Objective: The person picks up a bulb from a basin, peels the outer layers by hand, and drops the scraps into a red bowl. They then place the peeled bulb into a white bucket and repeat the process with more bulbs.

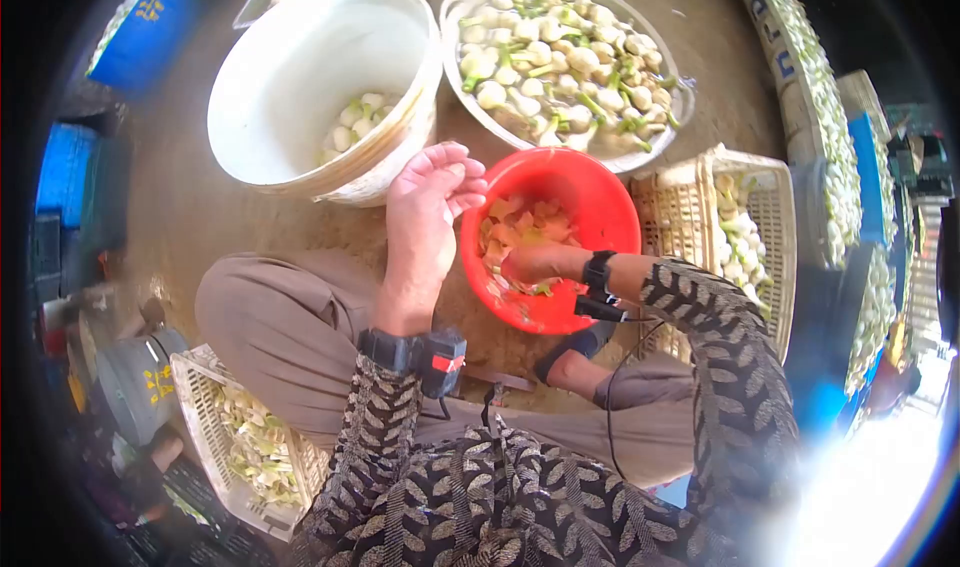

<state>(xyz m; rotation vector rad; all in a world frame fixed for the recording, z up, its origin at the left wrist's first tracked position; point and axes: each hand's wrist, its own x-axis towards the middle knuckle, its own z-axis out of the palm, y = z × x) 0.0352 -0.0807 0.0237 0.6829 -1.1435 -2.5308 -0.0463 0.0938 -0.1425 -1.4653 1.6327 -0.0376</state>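
My left hand (430,202) is raised between the white bucket (270,87) and the red basin (610,202). Its fingers are loosely curled and apart, and I see nothing held in it. Inside the basin, my right hand (540,262) reaches into orange-pink, leaf-like scraps (535,225); its fingers are hidden there. Several peeled white bulbs (358,122) lie at the bottom of the bucket. Beyond the basin, a wide round metal pan (455,62) holds many white bulbs with green stem stubs (560,57).
To the right of the basin stands a cream plastic crate (680,207) with more bulbs. Another crate (205,437) with pale peelings is at lower left, beside a grey bucket (140,387). Blue tubs (145,27) stand farther left; long bulb-filled containers (825,117) line the right.
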